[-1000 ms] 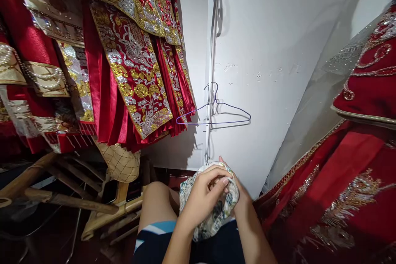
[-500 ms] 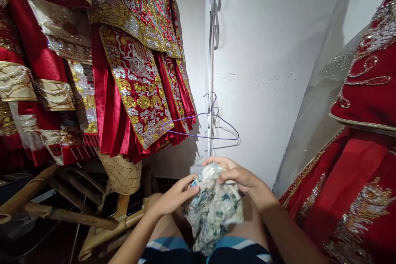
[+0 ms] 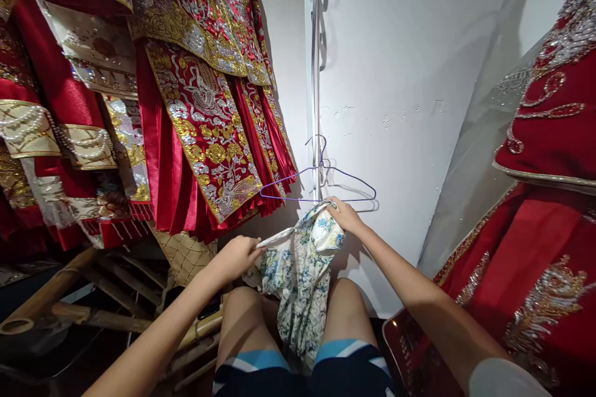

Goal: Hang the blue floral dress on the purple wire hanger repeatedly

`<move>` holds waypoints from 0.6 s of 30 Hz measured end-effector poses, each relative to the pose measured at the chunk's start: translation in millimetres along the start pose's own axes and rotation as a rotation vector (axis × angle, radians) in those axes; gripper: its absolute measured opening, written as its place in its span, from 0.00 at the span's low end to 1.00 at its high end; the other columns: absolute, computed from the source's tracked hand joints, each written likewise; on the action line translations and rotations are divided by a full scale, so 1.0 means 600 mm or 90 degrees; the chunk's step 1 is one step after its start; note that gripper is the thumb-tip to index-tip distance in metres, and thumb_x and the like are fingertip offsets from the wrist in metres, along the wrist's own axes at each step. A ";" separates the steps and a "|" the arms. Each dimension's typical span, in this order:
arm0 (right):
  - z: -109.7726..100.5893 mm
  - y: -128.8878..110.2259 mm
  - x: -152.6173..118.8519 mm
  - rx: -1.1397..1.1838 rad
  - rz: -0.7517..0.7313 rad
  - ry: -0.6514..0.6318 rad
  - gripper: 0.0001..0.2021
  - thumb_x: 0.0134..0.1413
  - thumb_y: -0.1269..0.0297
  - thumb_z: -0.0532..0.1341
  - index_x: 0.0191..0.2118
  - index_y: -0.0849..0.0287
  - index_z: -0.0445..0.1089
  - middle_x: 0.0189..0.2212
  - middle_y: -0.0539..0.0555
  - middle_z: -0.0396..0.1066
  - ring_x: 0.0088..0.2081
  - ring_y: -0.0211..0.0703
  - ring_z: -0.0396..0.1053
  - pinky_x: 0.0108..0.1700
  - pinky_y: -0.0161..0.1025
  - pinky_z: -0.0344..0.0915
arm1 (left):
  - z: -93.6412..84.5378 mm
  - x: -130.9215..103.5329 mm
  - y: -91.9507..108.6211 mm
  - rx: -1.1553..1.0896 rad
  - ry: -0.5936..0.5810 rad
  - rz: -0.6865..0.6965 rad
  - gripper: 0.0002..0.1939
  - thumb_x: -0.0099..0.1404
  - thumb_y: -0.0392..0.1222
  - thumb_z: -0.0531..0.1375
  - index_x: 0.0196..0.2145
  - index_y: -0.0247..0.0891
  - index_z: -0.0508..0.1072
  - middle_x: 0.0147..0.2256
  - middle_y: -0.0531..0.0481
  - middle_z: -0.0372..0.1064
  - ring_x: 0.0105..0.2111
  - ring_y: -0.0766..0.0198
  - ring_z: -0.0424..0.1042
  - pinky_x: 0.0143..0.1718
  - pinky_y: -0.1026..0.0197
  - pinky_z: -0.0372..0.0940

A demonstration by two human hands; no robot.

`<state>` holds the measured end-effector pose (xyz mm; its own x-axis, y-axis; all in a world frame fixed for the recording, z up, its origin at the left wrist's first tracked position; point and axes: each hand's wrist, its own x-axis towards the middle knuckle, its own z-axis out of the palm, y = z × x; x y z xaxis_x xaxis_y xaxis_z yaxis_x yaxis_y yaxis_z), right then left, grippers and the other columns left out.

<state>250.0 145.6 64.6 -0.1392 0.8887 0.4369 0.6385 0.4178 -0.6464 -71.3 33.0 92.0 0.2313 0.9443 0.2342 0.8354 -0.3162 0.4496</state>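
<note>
A white garment with a blue and green floral print (image 3: 300, 279) hangs spread between my two hands, its lower part falling between my knees. My left hand (image 3: 239, 255) is closed on its left upper edge. At the upper right, my right hand (image 3: 345, 216) pinches the edge near a folded corner. Just above the cloth hangs a thin purple wire hanger (image 3: 326, 169) in front of the wall, close to my right hand. The exact kind of garment I cannot make out.
Red embroidered costumes (image 3: 209, 105) with gold and silver trim hang on the left. More red beaded garments (image 3: 526, 242) hang on the right. A white upright pole (image 3: 313, 43) runs down the wall. A bamboo frame (image 3: 107, 319) stands low at the left.
The floral garment was bunched up in both hands over my lap and is now stretched out between them. My hands have moved apart, the right one up towards the hanger.
</note>
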 end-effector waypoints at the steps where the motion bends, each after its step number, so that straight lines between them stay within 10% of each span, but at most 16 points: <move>1: 0.000 -0.003 -0.003 -0.007 -0.007 -0.013 0.10 0.59 0.60 0.53 0.40 0.55 0.70 0.34 0.55 0.73 0.37 0.49 0.69 0.36 0.37 0.57 | -0.003 0.009 -0.009 0.009 0.015 -0.023 0.12 0.57 0.43 0.61 0.19 0.41 0.67 0.27 0.40 0.75 0.29 0.51 0.73 0.37 0.58 0.62; 9: -0.056 -0.026 -0.089 -0.050 -0.049 -0.006 0.11 0.57 0.58 0.53 0.27 0.56 0.62 0.21 0.48 0.64 0.27 0.42 0.61 0.31 0.35 0.51 | -0.001 0.050 -0.029 -0.094 0.147 -0.016 0.10 0.55 0.33 0.57 0.19 0.42 0.63 0.53 0.34 0.71 0.60 0.42 0.64 0.59 0.50 0.58; 13: -0.086 -0.034 -0.099 -0.060 -0.055 0.000 0.13 0.57 0.56 0.54 0.26 0.56 0.64 0.21 0.49 0.64 0.26 0.42 0.60 0.30 0.36 0.52 | -0.027 0.077 0.008 -0.144 0.291 0.036 0.11 0.62 0.38 0.52 0.35 0.37 0.75 0.50 0.39 0.74 0.55 0.48 0.68 0.58 0.50 0.59; 18: -0.087 -0.054 -0.108 -0.018 -0.041 0.007 0.14 0.57 0.54 0.54 0.28 0.57 0.66 0.22 0.49 0.65 0.26 0.42 0.60 0.30 0.36 0.53 | -0.067 0.142 0.060 -0.182 0.272 0.059 0.18 0.66 0.43 0.49 0.39 0.35 0.76 0.40 0.43 0.76 0.41 0.54 0.73 0.44 0.57 0.65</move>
<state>277.7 64.5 89.9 -0.1721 0.8581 0.4838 0.6495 0.4681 -0.5992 -41.5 98.5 162.6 0.0240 0.8084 0.5882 0.6382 -0.4653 0.6134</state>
